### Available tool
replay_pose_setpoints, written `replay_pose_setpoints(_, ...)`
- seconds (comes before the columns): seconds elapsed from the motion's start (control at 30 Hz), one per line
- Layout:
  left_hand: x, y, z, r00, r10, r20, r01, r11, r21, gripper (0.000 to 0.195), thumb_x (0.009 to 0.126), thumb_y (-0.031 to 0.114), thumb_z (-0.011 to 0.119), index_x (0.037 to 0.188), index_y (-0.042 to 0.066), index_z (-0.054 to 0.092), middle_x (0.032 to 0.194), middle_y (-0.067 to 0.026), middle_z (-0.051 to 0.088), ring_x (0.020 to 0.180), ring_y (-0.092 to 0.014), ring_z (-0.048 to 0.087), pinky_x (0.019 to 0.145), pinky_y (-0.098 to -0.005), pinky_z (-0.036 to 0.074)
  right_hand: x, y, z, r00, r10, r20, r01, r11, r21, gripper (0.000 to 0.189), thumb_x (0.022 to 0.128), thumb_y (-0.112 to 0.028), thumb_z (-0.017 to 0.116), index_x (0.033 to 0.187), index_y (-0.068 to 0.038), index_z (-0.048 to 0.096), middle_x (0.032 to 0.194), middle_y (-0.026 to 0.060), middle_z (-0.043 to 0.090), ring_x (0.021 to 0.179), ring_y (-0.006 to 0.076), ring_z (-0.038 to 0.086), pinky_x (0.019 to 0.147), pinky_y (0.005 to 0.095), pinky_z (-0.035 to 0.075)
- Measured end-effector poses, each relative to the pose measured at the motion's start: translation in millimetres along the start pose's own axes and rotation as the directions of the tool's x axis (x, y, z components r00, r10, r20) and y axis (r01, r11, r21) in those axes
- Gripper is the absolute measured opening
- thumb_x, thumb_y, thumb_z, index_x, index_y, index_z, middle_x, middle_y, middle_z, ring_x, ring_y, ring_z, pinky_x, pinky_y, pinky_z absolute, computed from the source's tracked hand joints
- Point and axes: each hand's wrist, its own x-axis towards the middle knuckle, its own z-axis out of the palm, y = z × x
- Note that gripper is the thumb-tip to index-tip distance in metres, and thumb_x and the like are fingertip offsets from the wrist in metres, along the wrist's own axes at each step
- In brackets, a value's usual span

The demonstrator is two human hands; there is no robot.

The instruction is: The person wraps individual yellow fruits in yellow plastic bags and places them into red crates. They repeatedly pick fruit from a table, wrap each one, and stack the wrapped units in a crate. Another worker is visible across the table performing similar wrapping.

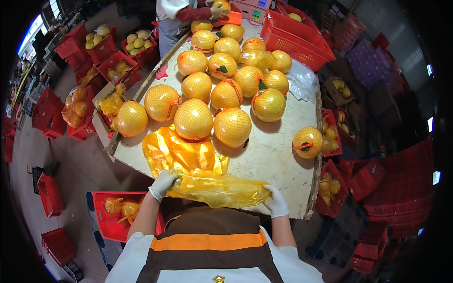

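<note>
A translucent yellow plastic bag [219, 191] is stretched sideways over the table's near edge. My left hand [164, 184], in a white glove, grips one end of it. The other end is held by my right hand [275, 201], gloved too. Just beyond lies a crumpled stack of yellow-orange plastic bags [180, 152] on the table. Several net-wrapped pomelos with red bands cover the middle and far part; the nearest are one pomelo [193, 119] at the stack's far edge and another pomelo [232, 128] to its right. A lone pomelo [307, 142] sits by the right edge.
The pale tabletop [272, 159] has raised wooden edges. At its far end stand a red crate [293, 39] and a clear plastic bag [302, 79]. A co-worker's gloved hand [220, 11] holds a pomelo there. Below left, a red crate [101, 219] contains bagged fruit.
</note>
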Motion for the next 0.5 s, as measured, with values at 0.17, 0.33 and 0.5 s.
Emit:
replay_pose_setpoints(0.17, 10.0, -13.6, 47.1, 0.904, -0.308, 0.295, 0.42, 0.518, -0.745, 0.03, 0.095, 0.018, 0.044, 0.07, 0.005, 0.057, 0.056, -0.0028, 0.051, 0.042, -0.012, 0.036, 0.04, -0.027, 0.035, 10.5, 2.3, -12.6, 0.99, -0.139, -0.033, 0.141, 0.915, 0.377, 0.032, 0.094, -0.022, 0.048, 0.112, 0.001, 0.061, 0.109, 0.0165, 0.067, 0.095, 0.03, 0.066, 0.084, 0.0425, 0.056)
replay_pose_setpoints(0.33, 86.7, -21.7, 96.3, 0.965, -0.178, 0.193, 0.252, 0.425, -0.87, 0.032, 0.102, 0.022, 0.039, 0.116, 0.001, 0.059, 0.097, -0.0111, 0.068, 0.072, -0.025, 0.064, 0.07, -0.0388, 0.055, 108.1, -25.3, -8.0, 0.95, -0.291, 0.112, 0.266, 0.944, 0.195, 0.037, 0.099, -0.024, 0.038, 0.116, 0.001, 0.061, 0.113, 0.0175, 0.067, 0.1, 0.0308, 0.066, 0.086, 0.0443, 0.057)
replay_pose_setpoints(0.5, 208.2, -26.0, 118.9, 0.967, -0.232, 0.103, 0.205, 0.478, -0.854, 0.033, 0.1, 0.022, 0.045, 0.12, 0.001, 0.06, 0.109, -0.0153, 0.068, 0.1, -0.033, 0.066, 0.092, -0.0481, 0.053, 250.9, -63.7, 7.2, 0.951, 0.097, 0.294, -0.159, 0.968, 0.195, 0.04, 0.102, -0.027, 0.038, 0.124, 0.0, 0.059, 0.118, 0.0169, 0.066, 0.104, 0.0289, 0.066, 0.09, 0.0442, 0.056)
